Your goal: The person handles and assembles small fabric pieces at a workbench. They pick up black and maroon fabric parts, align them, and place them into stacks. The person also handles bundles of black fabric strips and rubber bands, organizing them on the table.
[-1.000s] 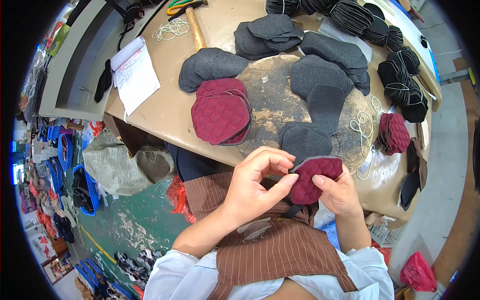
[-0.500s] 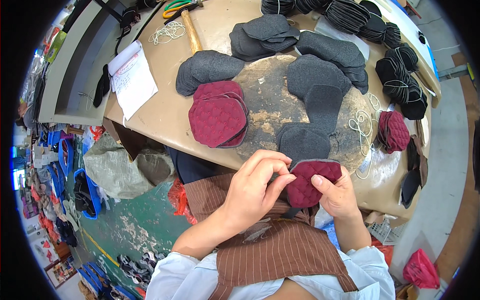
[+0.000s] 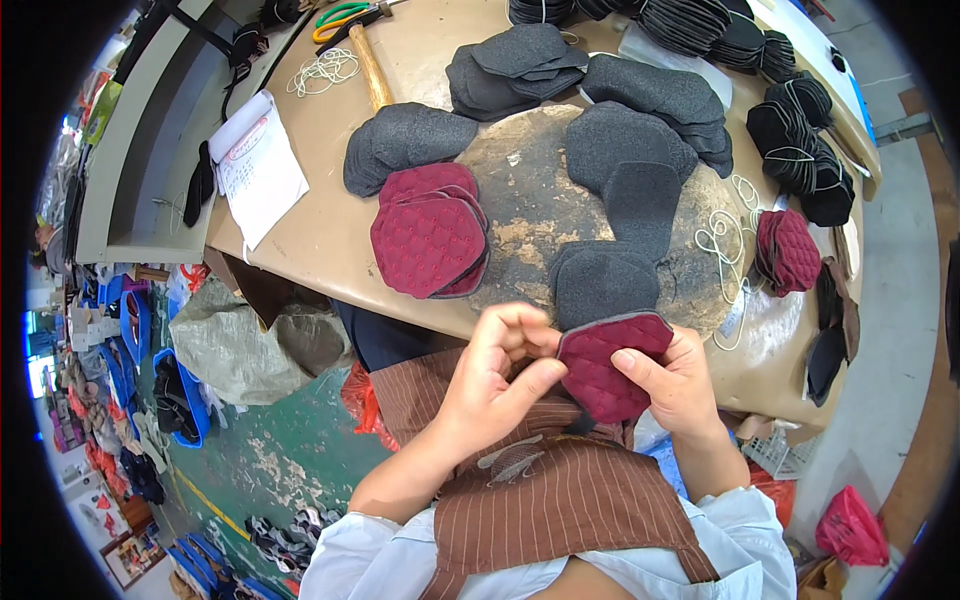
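Observation:
My right hand [image 3: 682, 385] grips a dark red quilted fabric piece [image 3: 612, 375] with a grey edge, thumb on its face and fingers behind. My left hand [image 3: 500, 375] is at the piece's left edge, its thumb and curled fingers apart; whether the fingertips touch the edge I cannot tell. Just beyond the held piece lie dark grey felt pieces [image 3: 605, 280], overlapping on a worn round wooden block [image 3: 520, 235]. A stack of red quilted pieces [image 3: 428, 240] rests left of them, partly over the block's edge.
More grey felt stacks [image 3: 410, 145] ring the block. Tied black bundles [image 3: 800, 150] and a tied red bundle [image 3: 787, 252] lie at the right, near loose white cord [image 3: 722, 245]. A wooden-handled tool [image 3: 370, 70], scissors [image 3: 345, 20] and a paper pad [image 3: 258, 170] are at the far left.
My left hand's pinch has loosened, its thumb and fingers now apart. The held red piece has shifted slightly left and tilted in my right hand.

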Demonstrator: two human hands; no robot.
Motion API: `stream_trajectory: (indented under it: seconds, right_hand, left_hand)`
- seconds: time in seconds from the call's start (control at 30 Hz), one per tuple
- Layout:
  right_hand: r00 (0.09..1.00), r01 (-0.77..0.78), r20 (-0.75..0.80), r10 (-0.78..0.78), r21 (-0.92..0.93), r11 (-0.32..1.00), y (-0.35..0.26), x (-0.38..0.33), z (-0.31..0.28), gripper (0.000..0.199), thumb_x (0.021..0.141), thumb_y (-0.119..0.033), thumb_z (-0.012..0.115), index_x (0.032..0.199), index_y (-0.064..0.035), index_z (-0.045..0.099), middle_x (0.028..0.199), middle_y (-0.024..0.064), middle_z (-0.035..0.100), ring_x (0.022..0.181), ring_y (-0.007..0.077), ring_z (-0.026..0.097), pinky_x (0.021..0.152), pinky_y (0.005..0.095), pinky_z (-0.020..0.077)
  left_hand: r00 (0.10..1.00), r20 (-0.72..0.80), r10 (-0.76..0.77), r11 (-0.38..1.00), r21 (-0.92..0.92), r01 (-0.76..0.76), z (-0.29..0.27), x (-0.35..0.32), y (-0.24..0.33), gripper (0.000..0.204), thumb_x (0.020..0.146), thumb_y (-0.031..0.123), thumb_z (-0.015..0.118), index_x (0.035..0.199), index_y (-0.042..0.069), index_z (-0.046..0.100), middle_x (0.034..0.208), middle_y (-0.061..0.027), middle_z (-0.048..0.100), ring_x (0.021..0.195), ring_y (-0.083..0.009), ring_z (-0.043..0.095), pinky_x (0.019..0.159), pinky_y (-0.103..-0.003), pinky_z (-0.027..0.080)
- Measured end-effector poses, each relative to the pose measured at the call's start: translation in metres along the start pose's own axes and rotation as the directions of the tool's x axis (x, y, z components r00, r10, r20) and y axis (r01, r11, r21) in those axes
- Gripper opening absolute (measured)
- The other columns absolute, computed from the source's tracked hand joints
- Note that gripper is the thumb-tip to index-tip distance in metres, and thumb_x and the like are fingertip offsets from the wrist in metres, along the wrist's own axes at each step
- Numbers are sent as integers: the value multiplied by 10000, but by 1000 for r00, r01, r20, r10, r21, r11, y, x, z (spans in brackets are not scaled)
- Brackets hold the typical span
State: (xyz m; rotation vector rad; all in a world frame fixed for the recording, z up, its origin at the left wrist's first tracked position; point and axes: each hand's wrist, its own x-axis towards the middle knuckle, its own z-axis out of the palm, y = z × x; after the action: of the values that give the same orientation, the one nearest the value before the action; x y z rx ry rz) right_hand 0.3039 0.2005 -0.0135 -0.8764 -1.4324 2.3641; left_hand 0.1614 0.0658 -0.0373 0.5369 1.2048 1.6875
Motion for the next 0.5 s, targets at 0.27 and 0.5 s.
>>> stream_trajectory:
  seconds: [0.27,0.5]
  right_hand:
    - [824,385,-17,-566,-717,581,7,-1,-16,187,767,-112,759,730,-12,605,594,30,597,528,61,546,464,227,416]
    - [586,160,-333,-739,-846,508,-43,-2,-128,196,818,-100,687,958,22,628,786,28,621,658,70,533,603,225,428]
  left_hand:
    - [981,-116,155,860,504,-76,14,4,9,139,815,78,714,786,7,598,596,-36,597,501,-65,588,432,-215,430]
    - [651,-587,482,809,583,-75,-95,50,15,204,901,121,622,1036,36,494,590,31,450,454,-25,398,402,-178,322]
